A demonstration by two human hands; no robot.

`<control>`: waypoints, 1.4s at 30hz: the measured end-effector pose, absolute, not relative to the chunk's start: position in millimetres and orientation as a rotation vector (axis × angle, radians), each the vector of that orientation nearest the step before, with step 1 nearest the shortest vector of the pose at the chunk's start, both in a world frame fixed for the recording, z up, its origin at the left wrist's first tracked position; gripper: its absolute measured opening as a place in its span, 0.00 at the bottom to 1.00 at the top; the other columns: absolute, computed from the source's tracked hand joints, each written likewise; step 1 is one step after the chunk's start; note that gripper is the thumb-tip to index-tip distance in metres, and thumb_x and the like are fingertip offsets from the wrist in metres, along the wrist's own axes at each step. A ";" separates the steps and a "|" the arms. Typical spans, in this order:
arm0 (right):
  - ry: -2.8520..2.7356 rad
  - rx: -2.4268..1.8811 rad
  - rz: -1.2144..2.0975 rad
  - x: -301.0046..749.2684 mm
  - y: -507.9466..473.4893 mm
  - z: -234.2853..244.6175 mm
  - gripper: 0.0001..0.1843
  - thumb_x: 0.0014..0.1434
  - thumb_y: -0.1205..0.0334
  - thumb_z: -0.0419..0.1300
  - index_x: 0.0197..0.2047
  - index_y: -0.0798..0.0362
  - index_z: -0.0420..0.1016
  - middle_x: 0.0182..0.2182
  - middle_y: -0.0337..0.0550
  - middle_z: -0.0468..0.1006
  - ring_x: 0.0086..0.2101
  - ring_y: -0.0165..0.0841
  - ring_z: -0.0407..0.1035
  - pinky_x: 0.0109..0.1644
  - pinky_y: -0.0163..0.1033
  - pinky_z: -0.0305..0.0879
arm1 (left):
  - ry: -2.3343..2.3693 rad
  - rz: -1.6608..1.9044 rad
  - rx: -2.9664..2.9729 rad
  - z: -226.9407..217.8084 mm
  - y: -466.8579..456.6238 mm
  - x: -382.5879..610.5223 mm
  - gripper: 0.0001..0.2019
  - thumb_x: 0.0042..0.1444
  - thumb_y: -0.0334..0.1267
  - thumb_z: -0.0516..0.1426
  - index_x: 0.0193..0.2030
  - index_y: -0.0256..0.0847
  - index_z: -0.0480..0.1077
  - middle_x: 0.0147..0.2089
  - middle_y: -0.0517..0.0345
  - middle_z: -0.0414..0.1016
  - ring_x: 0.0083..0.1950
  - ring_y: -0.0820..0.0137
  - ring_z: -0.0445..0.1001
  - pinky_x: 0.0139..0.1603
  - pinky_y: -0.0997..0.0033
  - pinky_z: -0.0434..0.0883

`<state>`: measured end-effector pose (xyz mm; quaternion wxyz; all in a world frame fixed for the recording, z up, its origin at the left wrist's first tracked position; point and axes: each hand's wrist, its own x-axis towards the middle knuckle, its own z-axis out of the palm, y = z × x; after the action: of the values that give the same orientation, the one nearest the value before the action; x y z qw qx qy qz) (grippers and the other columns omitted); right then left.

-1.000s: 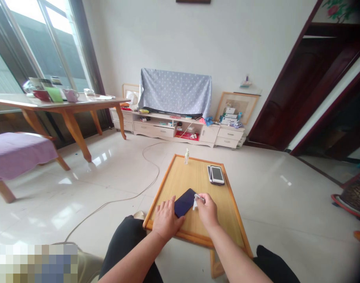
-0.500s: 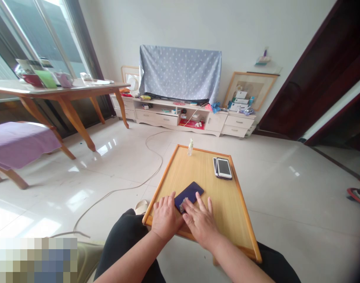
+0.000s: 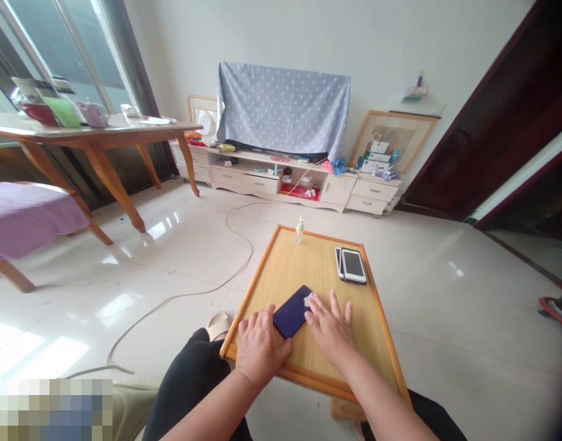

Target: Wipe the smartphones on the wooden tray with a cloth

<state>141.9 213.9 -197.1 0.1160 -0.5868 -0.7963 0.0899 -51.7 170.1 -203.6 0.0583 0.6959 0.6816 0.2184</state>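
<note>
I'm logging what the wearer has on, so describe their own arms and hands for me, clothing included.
Both forearms are bare, no sleeve in view. The left hand and right hand are ungloved; no ring, watch or bracelet shows. Below, plain black cloth trousers and a cream, strap-topped slipper are visible.

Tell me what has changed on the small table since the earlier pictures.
The right hand pinched the white wipe a second ago, then pressed it on the near end of the dark phone; now the wipe is at the far end, under spread fingers. The left hand stays at the phone's near end; the bottle and white-framed devices haven't moved.
</note>
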 end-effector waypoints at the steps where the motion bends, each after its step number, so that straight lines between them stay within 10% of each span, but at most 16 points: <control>1: -2.302 -1.768 0.252 142.3 217.9 -197.0 0.28 0.71 0.43 0.38 0.68 0.38 0.60 0.68 0.37 0.59 0.70 0.51 0.34 0.66 0.76 0.26 | 2.065 0.666 2.104 -203.3 170.5 -52.0 0.34 0.49 0.46 0.60 0.64 0.41 0.60 0.55 0.48 0.74 0.57 0.54 0.68 0.59 0.53 0.60; 20: -2.588 -1.228 0.434 105.0 207.0 -196.0 0.24 0.72 0.50 0.42 0.69 0.33 0.57 0.67 0.31 0.61 0.71 0.45 0.36 0.70 0.69 0.28 | 2.047 0.716 2.085 -210.9 176.1 -56.2 0.33 0.54 0.37 0.54 0.68 0.40 0.54 0.56 0.46 0.74 0.55 0.55 0.70 0.57 0.52 0.61; 42: -2.317 -1.734 0.184 128.0 240.8 -219.3 0.29 0.72 0.49 0.39 0.71 0.45 0.54 0.70 0.41 0.54 0.70 0.48 0.36 0.68 0.71 0.24 | 2.081 0.679 2.096 -207.6 180.6 -54.6 0.37 0.48 0.46 0.59 0.66 0.40 0.58 0.56 0.47 0.74 0.55 0.53 0.69 0.59 0.50 0.60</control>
<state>128.0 240.8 -219.3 0.1205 -0.5936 -0.7932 0.0629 -54.6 180.6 -207.6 0.0556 0.6906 0.6855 0.2238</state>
